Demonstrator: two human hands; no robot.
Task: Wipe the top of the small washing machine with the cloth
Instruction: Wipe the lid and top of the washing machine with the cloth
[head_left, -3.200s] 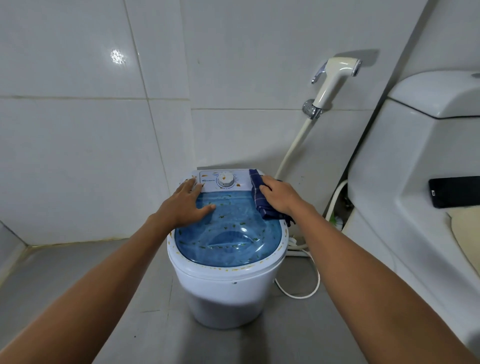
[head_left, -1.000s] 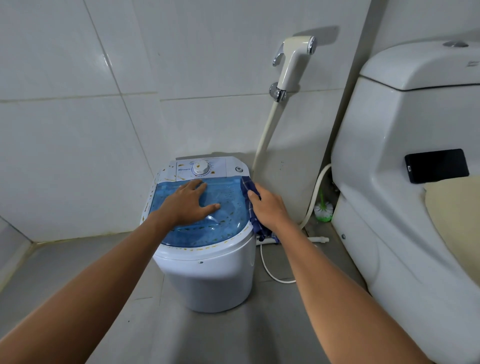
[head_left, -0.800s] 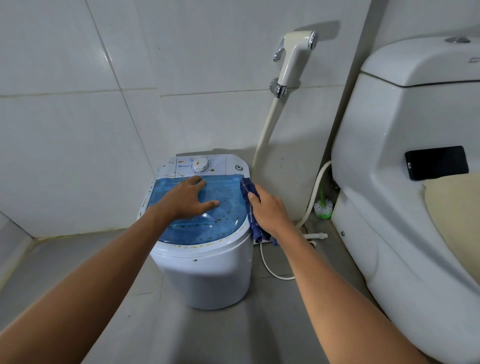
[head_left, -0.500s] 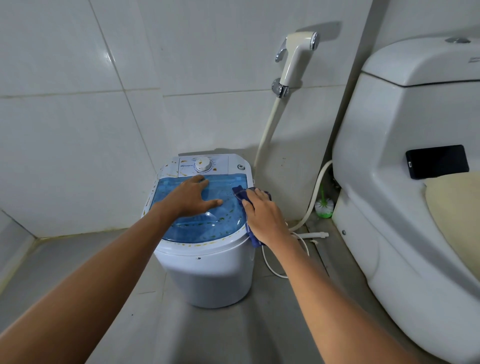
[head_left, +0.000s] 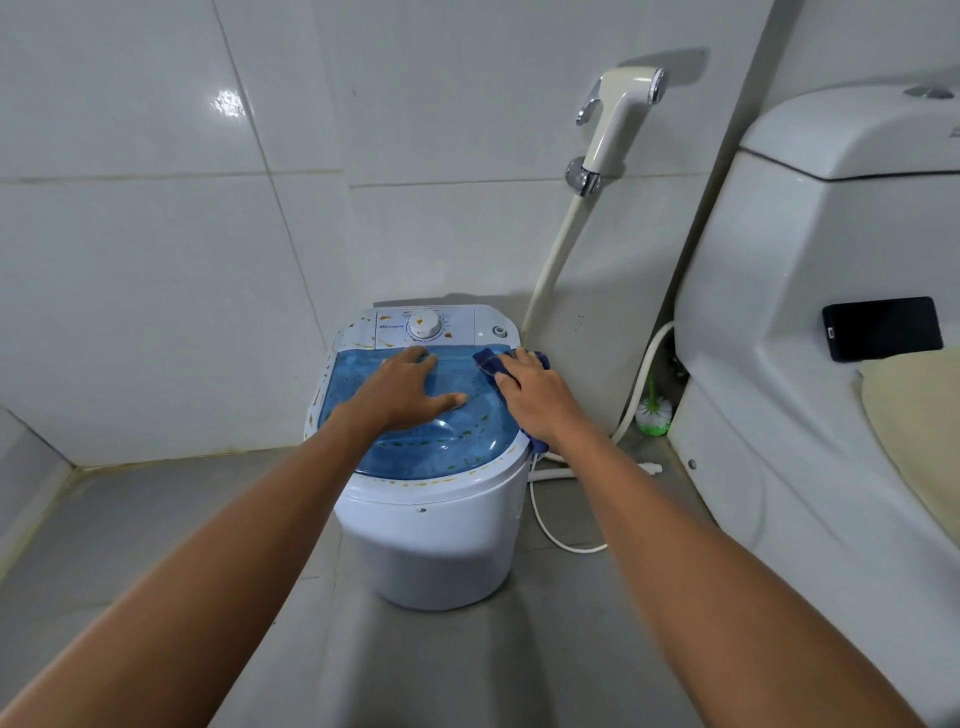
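Note:
A small white washing machine (head_left: 431, 540) stands on the grey floor in the corner. Its translucent blue lid (head_left: 431, 452) carries yellowish specks, and a white control panel with a dial (head_left: 425, 326) sits at the back. My left hand (head_left: 402, 392) lies flat on the middle of the lid, fingers spread. My right hand (head_left: 537, 400) presses a dark blue cloth (head_left: 491, 362) onto the lid's right side. Most of the cloth is hidden under the hand; a fold shows at the far end and a bit hangs over the right rim.
A white toilet (head_left: 810, 364) fills the right side, with a black phone (head_left: 883, 328) on its ledge. A bidet sprayer (head_left: 618, 117) hangs on the tiled wall behind. A green toilet brush (head_left: 655, 413) and white hose and cord (head_left: 550, 530) lie right of the machine.
My right hand has slid the cloth from the lid's right edge up toward the back right corner. My left hand has stayed flat on the lid.

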